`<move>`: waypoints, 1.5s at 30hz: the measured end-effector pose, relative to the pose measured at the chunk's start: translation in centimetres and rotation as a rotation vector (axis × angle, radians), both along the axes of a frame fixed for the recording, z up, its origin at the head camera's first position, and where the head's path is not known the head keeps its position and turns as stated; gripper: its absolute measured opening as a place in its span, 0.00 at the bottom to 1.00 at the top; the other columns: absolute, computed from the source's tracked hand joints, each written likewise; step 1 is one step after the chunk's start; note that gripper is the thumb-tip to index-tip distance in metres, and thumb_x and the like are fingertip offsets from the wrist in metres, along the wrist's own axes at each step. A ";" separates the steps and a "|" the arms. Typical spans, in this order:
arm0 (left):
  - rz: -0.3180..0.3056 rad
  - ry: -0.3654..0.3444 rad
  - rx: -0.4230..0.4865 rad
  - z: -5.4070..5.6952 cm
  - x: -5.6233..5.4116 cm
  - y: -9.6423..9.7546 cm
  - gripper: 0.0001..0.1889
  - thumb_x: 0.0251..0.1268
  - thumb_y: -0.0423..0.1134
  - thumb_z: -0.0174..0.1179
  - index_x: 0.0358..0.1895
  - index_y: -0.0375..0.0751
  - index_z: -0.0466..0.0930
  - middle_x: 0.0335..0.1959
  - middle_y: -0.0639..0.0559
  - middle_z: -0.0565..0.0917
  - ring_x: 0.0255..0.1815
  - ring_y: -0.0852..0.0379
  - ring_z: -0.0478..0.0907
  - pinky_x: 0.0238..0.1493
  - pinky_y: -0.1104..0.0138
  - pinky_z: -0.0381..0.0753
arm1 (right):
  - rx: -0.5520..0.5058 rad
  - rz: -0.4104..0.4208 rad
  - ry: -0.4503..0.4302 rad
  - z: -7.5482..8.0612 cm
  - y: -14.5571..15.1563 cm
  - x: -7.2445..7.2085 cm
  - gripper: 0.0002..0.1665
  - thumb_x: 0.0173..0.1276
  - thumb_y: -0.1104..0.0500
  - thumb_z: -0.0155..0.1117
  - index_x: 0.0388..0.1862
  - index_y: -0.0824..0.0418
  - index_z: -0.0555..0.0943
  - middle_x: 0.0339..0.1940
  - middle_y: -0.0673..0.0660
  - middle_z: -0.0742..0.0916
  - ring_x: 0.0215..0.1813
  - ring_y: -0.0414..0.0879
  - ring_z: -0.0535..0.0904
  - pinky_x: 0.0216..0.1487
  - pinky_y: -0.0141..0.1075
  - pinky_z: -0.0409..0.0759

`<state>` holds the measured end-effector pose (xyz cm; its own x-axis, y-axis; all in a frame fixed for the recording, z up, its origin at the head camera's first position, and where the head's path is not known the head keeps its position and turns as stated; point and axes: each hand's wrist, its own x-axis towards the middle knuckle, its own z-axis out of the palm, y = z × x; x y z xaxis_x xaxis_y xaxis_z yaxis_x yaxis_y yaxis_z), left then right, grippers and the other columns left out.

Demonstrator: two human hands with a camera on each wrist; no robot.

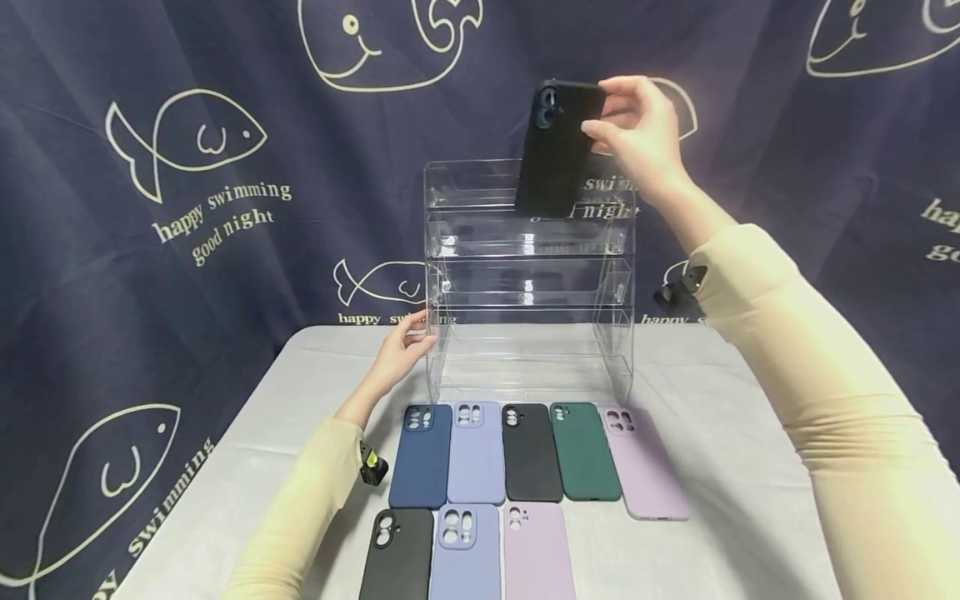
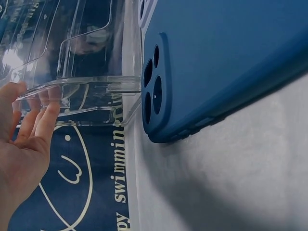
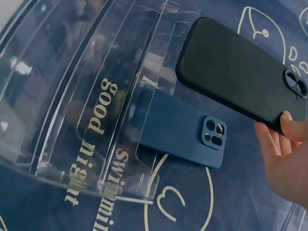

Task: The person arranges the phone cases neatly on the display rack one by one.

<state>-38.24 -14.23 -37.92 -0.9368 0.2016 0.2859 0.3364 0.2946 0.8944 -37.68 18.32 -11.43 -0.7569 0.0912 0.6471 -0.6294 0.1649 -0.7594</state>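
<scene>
My right hand [image 1: 637, 133] pinches a black phone case [image 1: 558, 158] by its side edge near the camera cutouts, above the top of a clear tiered display rack [image 1: 530, 283]. In the right wrist view a blue phone case [image 3: 185, 127] leans in the rack's top tier, behind the held black phone case [image 3: 236, 67]; the head view shows only blue through the cutouts. My left hand [image 1: 401, 354] grips the rack's left side edge. Through the clear plastic, the left wrist view shows fingers [image 2: 45, 120] around that edge.
On the white table [image 1: 712, 400], a row before the rack holds dark blue [image 1: 420, 458], light blue [image 1: 477, 458], black [image 1: 532, 458], green [image 1: 587, 458] and purple cases [image 1: 648, 467]. Nearer lie black [image 1: 397, 558], light blue [image 1: 467, 571] and pink-purple cases [image 1: 537, 554]. A patterned curtain [image 1: 225, 275] hangs behind.
</scene>
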 end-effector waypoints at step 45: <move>0.003 0.041 -0.030 -1.8 -1.5 -0.1 0.29 0.66 0.37 0.57 0.69 0.42 0.61 0.57 0.36 0.70 0.58 0.39 0.74 0.57 0.53 0.78 | -0.120 -0.133 -0.092 -0.4 -6.2 -11.8 0.18 0.58 0.70 0.66 0.48 0.62 0.78 0.30 0.48 0.80 0.31 0.36 0.79 0.36 0.28 0.85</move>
